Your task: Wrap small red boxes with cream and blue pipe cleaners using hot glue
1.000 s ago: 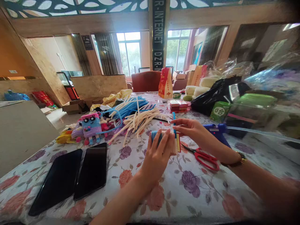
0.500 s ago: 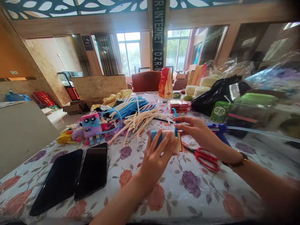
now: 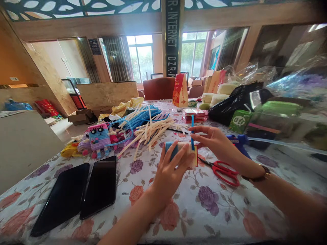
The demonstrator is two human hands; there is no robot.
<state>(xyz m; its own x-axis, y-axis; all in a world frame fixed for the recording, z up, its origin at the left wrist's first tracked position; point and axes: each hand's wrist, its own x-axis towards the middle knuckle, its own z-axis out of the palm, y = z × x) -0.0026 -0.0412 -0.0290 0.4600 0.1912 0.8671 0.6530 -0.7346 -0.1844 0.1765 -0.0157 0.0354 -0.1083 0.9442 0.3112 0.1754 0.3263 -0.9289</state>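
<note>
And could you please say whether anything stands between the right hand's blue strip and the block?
Nothing visible does: the strip, held in the right hand, runs down to the right end of the block, seemingly touching it. The left hand covers other parts of the block; the scissors lie to the right.
</note>
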